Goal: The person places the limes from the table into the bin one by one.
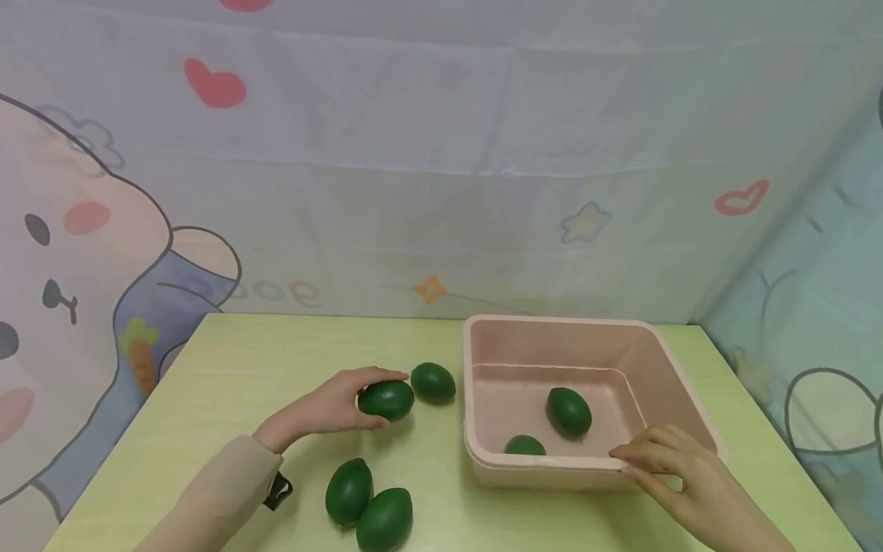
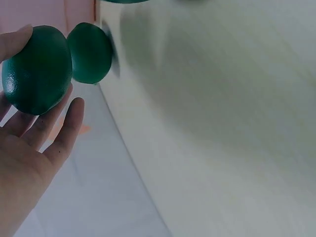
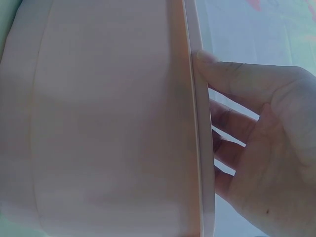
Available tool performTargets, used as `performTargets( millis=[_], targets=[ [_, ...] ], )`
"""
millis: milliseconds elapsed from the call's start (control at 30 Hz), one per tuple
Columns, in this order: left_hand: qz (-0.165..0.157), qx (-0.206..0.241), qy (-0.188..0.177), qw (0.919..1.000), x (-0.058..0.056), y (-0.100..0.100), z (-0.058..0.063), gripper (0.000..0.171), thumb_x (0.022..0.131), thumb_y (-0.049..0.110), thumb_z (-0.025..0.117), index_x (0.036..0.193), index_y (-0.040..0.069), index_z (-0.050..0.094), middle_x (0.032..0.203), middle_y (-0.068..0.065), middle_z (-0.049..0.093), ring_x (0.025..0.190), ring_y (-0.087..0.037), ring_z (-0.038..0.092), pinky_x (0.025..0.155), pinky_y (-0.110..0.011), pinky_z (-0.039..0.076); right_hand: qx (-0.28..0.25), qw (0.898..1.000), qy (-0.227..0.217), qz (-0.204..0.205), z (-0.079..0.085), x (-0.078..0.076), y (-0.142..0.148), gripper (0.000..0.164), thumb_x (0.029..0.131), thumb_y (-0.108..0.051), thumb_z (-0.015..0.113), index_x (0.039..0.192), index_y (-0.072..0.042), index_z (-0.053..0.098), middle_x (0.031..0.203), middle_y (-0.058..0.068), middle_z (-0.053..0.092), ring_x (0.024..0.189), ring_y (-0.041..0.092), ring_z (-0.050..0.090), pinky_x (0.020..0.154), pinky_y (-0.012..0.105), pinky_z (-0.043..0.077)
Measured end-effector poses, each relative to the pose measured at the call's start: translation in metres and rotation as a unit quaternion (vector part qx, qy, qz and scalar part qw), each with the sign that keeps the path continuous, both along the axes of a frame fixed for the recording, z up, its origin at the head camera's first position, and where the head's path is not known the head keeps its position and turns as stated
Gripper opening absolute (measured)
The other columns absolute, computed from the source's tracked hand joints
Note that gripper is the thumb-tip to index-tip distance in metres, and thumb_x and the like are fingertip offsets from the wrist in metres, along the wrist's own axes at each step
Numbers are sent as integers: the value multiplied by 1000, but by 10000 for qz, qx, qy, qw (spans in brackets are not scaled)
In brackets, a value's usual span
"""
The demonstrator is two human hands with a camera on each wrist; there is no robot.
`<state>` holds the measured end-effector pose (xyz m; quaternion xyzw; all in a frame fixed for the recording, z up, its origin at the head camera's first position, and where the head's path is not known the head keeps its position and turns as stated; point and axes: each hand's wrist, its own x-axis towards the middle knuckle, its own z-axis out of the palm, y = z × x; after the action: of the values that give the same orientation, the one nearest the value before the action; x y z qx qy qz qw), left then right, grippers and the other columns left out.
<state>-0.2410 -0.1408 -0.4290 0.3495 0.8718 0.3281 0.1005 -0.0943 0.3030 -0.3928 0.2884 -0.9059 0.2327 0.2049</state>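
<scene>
Left hand: fingers curled round a dark green fruit, thumb on its near side, fingertips on its far side.
Held fruit: between thumb and fingers, off the worktop, a shadow under it.
Right hand: thumb and fingers pinch the near rim of the pink bin, toward its right corner.
Fruit beyond the left fingertips: one green fruit, on the worktop just beside the held one, between it and the bin.
Fruit nearer the wearer: a pair, one up against the other, near the left forearm.
Fruit in the bin: two, one whole in view, the other partly hidden by the near rim.
Count: six green fruits, one bin, two hands.
Left sleeve: beige, a small black piece showing at the wrist.
Worktop: pale yellow-green, faintly grained, bin on the right, loose fruit left of it.
Room: pale cloth behind and at the right, printed with hearts, a star and a large cartoon animal.
</scene>
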Motion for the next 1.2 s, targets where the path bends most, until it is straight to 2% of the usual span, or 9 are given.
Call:
performTargets(
  millis=[333,567,767,1033,1200],
  targets=[
    [117,-21,286,9995,-4,-1,21,64,81,21,77,139,22,50,137,0,56,118,-17,59,96,-34,49,46,10000,10,-62,-1,-1,-1,47,68,4,79,104,-27,73,94,-20,60,86,-7,45,70,8,37],
    [31,16,515,9987,-6,3,33,63,81,23,77,139,20,51,134,-2,58,117,-19,59,94,-36,50,45,10000,-27,-67,0,-1,-1,44,69,3,79,103,-25,73,94,-20,60,86,-7,45,70,8,37],
    [29,-117,467,9988,-9,8,43,63,82,25,76,139,25,50,133,4,58,117,-14,57,96,-35,49,62,9999,-91,-88,-1,-1,0,45,70,2,78,104,-26,73,94,-21,60,85,-7,45,69,8,36],
    [-30,-125,483,9987,-13,16,55,64,82,24,76,140,25,50,134,4,57,115,-13,58,95,-34,49,98,9999,-84,-109,-1,-1,0,46,70,2,79,104,-28,72,94,-21,60,86,-7,45,69,8,37],
    [-128,-130,561,9983,-16,23,63,64,82,25,76,140,25,50,136,5,55,121,-14,55,100,-37,47,83,9999,-73,-83,-1,-2,-1,46,70,2,79,105,-28,72,93,-22,59,85,-7,45,69,8,37]
  ],
)
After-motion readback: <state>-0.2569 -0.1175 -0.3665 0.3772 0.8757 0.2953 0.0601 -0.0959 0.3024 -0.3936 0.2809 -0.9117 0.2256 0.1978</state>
